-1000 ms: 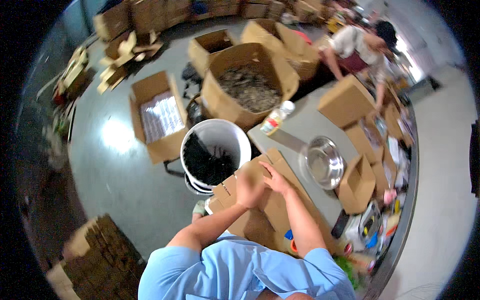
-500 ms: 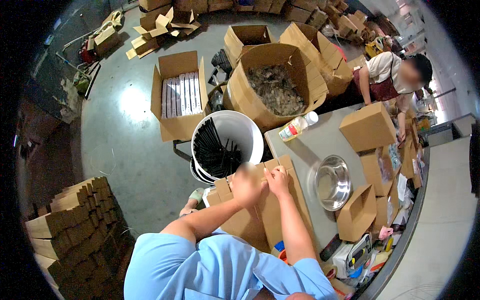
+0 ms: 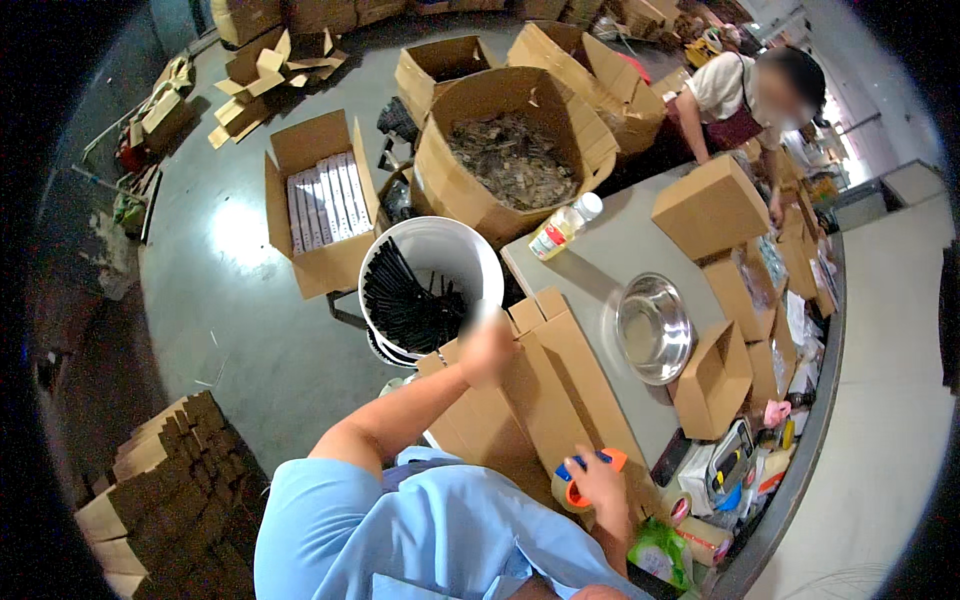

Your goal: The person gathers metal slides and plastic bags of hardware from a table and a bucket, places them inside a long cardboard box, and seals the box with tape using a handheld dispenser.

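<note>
A grey-topped bench (image 3: 660, 250) runs away from the person in the light blue shirt (image 3: 420, 520), its near part covered by a flat piece of brown cardboard (image 3: 560, 400) with creased panels. Nearest, the right hand (image 3: 602, 485) is laid over a blue-and-orange tape dispenser (image 3: 575, 495) at the cardboard's near right; its fingers touch the dispenser, but whether they have closed round it I cannot tell. The left hand (image 3: 487, 350) rests at the cardboard's far left edge, too blurred to show if it pinches the board. The step in hand looks like steadying the board while getting hold of the dispenser; the move calls for a sure grip on one and light pressure on the other. Just beyond the left hand, a white plastic bucket (image 3: 480, 262) holds thin black rods (image 3: 405, 300). Beside the cardboard sits a shiny round metal bowl (image 3: 655, 330), with a clear bottle of yellowish liquid (image 3: 563, 228) farther off. Beyond, large brown cartons (image 3: 455, 215) stand on the grey floor (image 3: 230, 330), and a co-worker in a pale top (image 3: 725, 95) bends over the bench's far end.
</note>
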`<state>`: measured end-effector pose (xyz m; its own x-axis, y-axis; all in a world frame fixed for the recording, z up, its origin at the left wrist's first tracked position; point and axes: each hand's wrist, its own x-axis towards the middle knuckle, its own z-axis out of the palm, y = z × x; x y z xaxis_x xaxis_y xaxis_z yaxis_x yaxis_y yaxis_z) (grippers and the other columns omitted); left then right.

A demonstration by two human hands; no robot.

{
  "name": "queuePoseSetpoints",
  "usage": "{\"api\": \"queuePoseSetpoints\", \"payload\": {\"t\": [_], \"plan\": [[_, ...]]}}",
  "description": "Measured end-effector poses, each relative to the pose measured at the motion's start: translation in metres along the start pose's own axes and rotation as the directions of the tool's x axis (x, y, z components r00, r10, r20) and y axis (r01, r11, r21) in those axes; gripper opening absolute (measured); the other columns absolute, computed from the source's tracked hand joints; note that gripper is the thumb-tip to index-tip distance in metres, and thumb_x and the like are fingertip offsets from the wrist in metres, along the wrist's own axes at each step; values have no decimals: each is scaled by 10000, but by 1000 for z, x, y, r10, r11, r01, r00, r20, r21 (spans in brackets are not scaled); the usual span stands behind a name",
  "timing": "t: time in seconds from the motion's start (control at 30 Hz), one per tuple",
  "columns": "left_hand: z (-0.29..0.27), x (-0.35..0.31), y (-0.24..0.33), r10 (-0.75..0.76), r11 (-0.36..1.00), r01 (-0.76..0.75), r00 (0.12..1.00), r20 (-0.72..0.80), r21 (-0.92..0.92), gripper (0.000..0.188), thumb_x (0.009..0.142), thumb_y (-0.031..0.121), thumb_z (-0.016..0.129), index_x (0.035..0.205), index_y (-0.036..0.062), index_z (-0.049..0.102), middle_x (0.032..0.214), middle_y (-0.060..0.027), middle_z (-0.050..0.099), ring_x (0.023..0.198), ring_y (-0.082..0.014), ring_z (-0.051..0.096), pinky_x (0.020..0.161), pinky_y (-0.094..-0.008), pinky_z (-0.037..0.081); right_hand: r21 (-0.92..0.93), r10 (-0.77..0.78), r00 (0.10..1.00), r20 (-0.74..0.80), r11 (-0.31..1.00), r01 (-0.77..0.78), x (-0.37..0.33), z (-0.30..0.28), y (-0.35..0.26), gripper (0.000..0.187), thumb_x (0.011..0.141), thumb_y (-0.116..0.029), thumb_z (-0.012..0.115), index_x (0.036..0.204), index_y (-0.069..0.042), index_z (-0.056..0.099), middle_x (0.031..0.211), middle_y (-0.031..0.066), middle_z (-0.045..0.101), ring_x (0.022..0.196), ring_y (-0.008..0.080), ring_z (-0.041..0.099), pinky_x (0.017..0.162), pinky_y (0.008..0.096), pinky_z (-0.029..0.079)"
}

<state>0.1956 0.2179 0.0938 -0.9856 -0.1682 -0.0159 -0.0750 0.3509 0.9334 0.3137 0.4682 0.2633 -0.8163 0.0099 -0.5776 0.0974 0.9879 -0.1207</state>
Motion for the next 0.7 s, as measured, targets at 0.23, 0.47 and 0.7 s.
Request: {"api": "queuePoseSetpoints", "payload": {"t": [0.23, 0.47, 0.7], "plan": [[-19, 4, 22, -183, 959, 215, 967, 177, -183, 325, 722, 220, 738, 930, 11, 601, 862, -136, 659, 762, -238, 637, 697, -343, 499, 399, -59, 956, -287, 900, 175, -9, 9, -39, 473, 697, -275, 750, 1070, -106, 513, 941, 147, 618, 831, 306, 602, 735, 369, 468], [-44, 9, 16, -183, 310, 659, 749, 637, -686, 395, 895, 436, 508, 1069, 84, 550, 1128, -73, 582, 1021, -211, 550, 883, -361, 424, 340, -449, 636, -628, 577, 743, 91, 5, -80, 590, 655, -140, 767, 1057, -112, 335, 969, 110, 468, 844, 222, 505, 756, 376, 436], [-53, 12, 28, -210, 391, 600, 797, 567, -698, 285, 930, 348, 473, 1090, 130, 564, 999, -6, 612, 896, -155, 580, 788, -330, 446, 348, -545, 713, -440, 629, 695, 88, -22, -99, 578, 685, -122, 737, 1144, -121, 385, 1024, 130, 524, 900, 237, 547, 784, 373, 454]]}}
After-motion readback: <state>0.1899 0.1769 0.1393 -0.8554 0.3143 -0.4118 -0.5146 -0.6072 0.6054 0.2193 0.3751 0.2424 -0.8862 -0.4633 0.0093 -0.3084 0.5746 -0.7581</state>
